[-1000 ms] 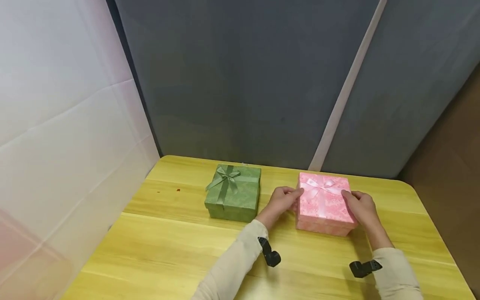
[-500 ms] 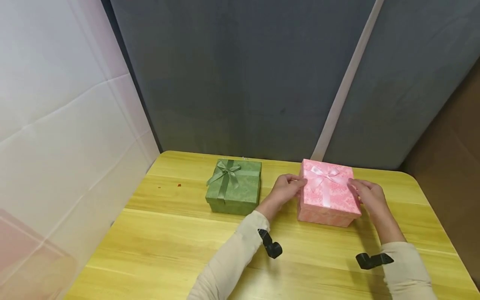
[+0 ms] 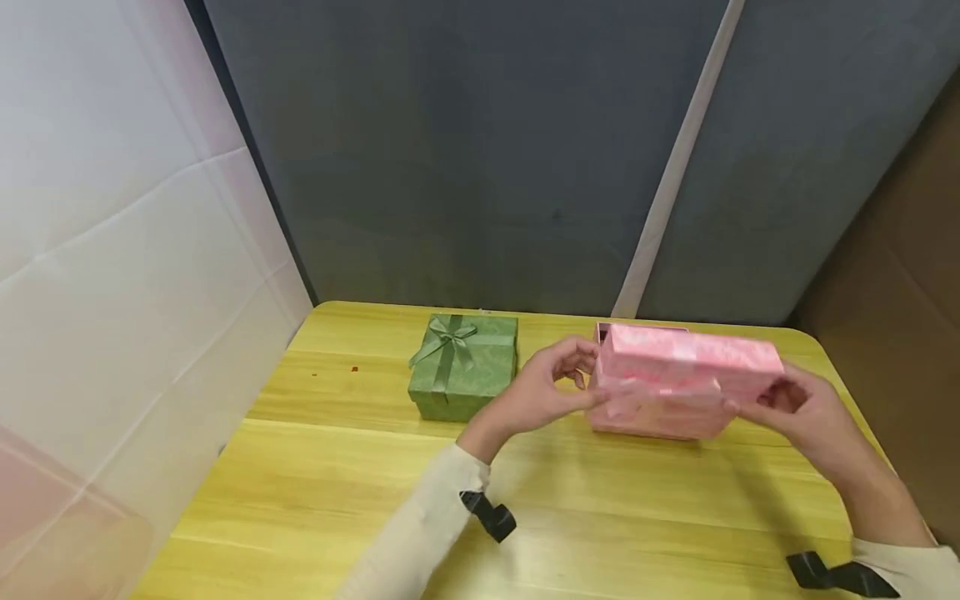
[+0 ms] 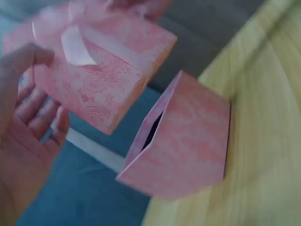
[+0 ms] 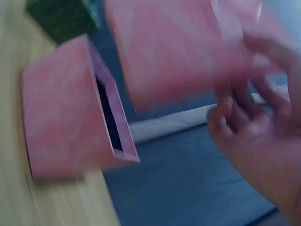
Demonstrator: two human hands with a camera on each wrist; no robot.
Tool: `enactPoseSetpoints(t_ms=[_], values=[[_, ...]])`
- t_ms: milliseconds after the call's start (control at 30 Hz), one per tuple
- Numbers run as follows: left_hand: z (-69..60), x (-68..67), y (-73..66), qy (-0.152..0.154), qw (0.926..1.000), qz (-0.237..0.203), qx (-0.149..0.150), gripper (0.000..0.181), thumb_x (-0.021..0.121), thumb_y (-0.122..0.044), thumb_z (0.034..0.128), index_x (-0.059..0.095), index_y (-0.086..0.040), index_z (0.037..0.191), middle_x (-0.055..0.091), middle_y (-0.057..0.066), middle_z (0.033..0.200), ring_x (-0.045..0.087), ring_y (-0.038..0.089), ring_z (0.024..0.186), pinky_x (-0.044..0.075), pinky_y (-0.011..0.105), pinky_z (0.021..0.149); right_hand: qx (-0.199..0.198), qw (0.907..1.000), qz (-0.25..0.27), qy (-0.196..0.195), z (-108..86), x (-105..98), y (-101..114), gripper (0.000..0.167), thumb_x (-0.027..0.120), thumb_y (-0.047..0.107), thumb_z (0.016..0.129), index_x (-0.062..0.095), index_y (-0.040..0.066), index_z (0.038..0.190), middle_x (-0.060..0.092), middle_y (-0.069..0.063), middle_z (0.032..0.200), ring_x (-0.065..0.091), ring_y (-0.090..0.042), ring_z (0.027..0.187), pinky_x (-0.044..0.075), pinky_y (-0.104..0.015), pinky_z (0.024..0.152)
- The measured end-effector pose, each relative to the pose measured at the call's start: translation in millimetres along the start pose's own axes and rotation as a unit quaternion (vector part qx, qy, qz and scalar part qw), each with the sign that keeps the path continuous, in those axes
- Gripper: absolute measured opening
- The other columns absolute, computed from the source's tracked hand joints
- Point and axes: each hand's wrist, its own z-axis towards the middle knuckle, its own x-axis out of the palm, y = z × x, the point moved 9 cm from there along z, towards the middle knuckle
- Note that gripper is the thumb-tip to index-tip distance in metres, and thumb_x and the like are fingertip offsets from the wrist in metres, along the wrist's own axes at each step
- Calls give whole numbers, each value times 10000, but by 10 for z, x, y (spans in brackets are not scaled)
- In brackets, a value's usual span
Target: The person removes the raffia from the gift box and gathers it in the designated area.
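Note:
A pink patterned box lid [image 3: 697, 362] with a satin ribbon bow is held tilted above its box base, apart from it. My left hand [image 3: 543, 387] grips the lid's left side, thumb on top and fingers by the edge. At the opposite side my right hand [image 3: 817, 417] holds the lid the same way. Below, the pink box base [image 4: 188, 136] stands upright on the table, uncovered, with a dark interior partly seen in both wrist views. Its contents cannot be made out. In the right wrist view the lid is blurred.
To the left of the pink box stands a green gift box [image 3: 465, 367] with a bow, its lid on. A tiny red scrap [image 3: 355, 368] lies on the yellow wooden table [image 3: 300, 500]. A grey curtain [image 3: 450, 167] hangs behind the table's far edge.
Both hands have lifted the pink lid off its base and tilted it up. The right hand has moved right and nearer; the green box has stayed put.

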Motion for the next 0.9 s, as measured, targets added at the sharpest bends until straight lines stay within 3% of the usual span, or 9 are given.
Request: enactPoseSetpoints(t_ms=[67,100,267,333,400,500,667,800,900], values=[[-188,88,-166,466,9914,941,779,322,770,-22,882,649,-32,1180,704,73,1090,632,116,958,515,253,899,-527,9940,-713,633,-174,168,155,468,755,-187,811,731,171,1111,707,65,1000,644,-59,873,525,-171,739],[-284,152,-220,685,9799,1500,1123,303,772,-39,874,661,-52,1155,707,53,1088,630,120,959,510,248,907,-783,9849,-1268,881,-261,255,207,450,807,-148,782,723,196,1060,690,83,968,624,-59,846,504,-175,713],[-701,578,-132,1479,8724,4096,2220,189,789,-230,910,698,-155,1058,695,-37,1068,637,110,989,501,224,898,-2294,8951,-3599,1286,-639,627,205,320,787,63,847,572,298,887,512,195,876,473,3,777,360,-158,685],[-807,736,35,1699,8408,4586,2321,134,770,-254,933,706,-190,1032,671,-61,1037,621,102,989,493,229,857,-2691,8585,-4176,1272,-789,731,69,255,732,128,828,532,285,844,456,192,877,442,0,800,320,-171,712],[-880,870,224,1852,8221,4847,2344,65,739,-239,957,722,-217,1016,656,-78,1022,611,90,1002,477,228,839,-2910,8298,-4593,1252,-931,818,-118,155,670,184,831,531,253,821,455,161,900,454,-37,840,322,-214,757],[-925,1002,458,1928,8021,5129,2375,75,685,-236,999,751,-266,1016,647,-114,1004,600,65,1002,434,220,809,-2921,8060,-4982,1297,-1065,918,-418,79,569,247,901,575,198,840,485,107,926,510,-103,904,357,-292,824],[-934,1081,664,1801,7794,5492,2417,126,637,-288,1012,763,-303,1009,649,-147,1020,589,48,1024,382,232,811,-2764,7864,-5425,1048,-1197,972,-717,253,407,243,1000,606,149,877,516,39,943,551,-174,936,383,-435,859],[-902,1094,715,1660,7796,5554,2370,133,628,-304,1019,753,-285,979,654,-141,1036,594,56,1067,390,244,830,-2721,7854,-5496,841,-1203,945,-769,181,427,172,913,591,130,848,519,0,944,558,-206,926,377,-489,865],[-884,1115,711,1645,7916,5413,2310,146,626,-294,1040,761,-272,990,663,-134,1052,597,57,1086,406,244,843,-2671,7853,-5529,794,-1190,915,-779,186,417,145,905,595,117,859,534,-25,963,566,-221,936,369,-503,886]])
